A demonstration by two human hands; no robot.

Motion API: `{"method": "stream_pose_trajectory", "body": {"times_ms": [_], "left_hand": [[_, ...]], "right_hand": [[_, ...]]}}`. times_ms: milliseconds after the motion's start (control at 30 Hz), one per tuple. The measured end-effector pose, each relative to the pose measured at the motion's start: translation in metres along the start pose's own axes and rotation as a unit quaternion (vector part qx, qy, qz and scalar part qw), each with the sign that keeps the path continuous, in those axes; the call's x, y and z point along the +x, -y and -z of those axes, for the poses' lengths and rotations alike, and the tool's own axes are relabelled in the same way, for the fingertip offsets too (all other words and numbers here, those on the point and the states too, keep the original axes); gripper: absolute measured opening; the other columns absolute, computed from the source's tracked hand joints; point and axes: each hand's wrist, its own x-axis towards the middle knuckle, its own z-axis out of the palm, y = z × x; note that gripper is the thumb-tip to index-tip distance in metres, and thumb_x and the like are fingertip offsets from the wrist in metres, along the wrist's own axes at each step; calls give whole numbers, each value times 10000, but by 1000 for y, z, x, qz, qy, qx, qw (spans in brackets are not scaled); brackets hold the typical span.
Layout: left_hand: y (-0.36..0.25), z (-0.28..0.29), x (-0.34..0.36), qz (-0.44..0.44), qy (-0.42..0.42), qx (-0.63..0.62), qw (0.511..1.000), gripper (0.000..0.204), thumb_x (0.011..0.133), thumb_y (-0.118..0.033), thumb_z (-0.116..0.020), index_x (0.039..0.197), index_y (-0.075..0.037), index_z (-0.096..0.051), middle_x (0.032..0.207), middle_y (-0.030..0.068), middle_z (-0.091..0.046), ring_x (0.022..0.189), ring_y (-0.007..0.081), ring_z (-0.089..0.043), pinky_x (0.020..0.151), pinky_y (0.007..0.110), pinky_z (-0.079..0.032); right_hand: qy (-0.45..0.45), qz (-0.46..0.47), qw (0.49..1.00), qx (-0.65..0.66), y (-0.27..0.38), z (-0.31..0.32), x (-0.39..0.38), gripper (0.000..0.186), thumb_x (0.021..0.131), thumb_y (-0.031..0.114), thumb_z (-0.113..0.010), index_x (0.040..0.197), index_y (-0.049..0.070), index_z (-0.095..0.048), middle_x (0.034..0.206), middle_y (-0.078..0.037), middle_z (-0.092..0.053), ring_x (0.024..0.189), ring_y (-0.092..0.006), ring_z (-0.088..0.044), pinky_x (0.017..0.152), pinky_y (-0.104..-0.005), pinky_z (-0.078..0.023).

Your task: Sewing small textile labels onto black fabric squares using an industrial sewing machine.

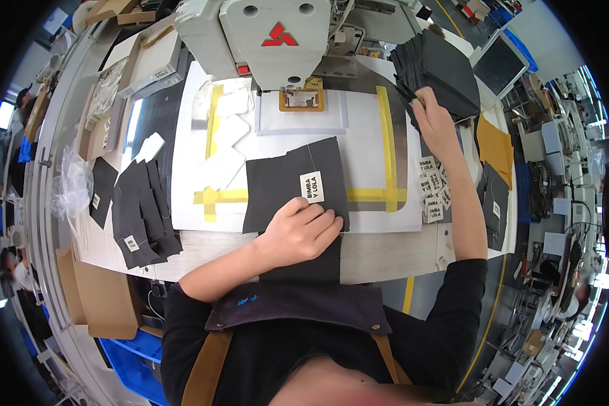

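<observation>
A black fabric piece [277, 172] with a white label [311, 187] near its right side lies over the front edge of the machine's work plate. My left hand [303, 233] is on its lower part, fingers curled and closed at the label's lower edge. More black fabric hangs below that hand toward my lap. At the right, my right hand [432, 118] reaches to a stack of black fabric pieces [446, 74]. Its fingers are closed on the stack's near left edge, pinching dark fabric; the exact grip is partly hidden.
A grey sewing machine head [271, 40] with a framed clamp [301, 100] stands ahead. Yellow tape [387, 149] marks the white plate. White labels [433, 193] lie at right; labelled black pieces [142, 210] and an open carton [149, 57] at left. A monitor [499, 69] stands far right.
</observation>
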Motion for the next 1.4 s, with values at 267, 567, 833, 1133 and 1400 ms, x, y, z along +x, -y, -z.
{"method": "stream_pose_trajectory", "body": {"times_ms": [267,567,833,1133,1400], "left_hand": [[-2,-24,-3,-54,43,-1,998,221,675,-91,-646,886,-36,-682,806,8,-615,688,123,-557,667,262,-398],[-2,-27,2,-58,6,0,998,100,654,-98,-632,734,-38,-629,653,0,-512,659,141,-527,645,266,-403],[-3,-23,6,-58,37,-2,998,156,700,-93,-656,846,-41,-669,749,1,-583,668,113,-546,644,257,-385],[33,19,13,73,-78,-110,988,158,728,-31,-692,881,-55,-665,778,29,-668,631,151,-604,569,289,-430],[73,59,21,400,-50,-251,880,230,874,32,-637,1092,-40,-618,856,89,-681,667,154,-614,650,256,-486]], "right_hand": [[227,140,962,-56,64,-47,34,350,975,361,-495,986,37,-625,847,-160,-670,777,-368,-618,712,-403,-481],[321,64,940,-96,84,-68,41,480,878,516,-594,804,46,-537,682,-106,-582,671,-270,-589,633,-377,-438],[302,83,948,-51,85,-82,33,488,833,541,-644,877,85,-479,683,-97,-561,657,-266,-574,607,-380,-419],[221,-7,975,-3,75,-55,24,498,883,534,-602,995,67,-469,866,-107,-633,784,-327,-640,707,-414,-477],[155,-61,985,-42,32,-33,13,430,916,479,-577,1017,77,-467,760,-139,-612,751,-328,-616,707,-403,-466]]}}
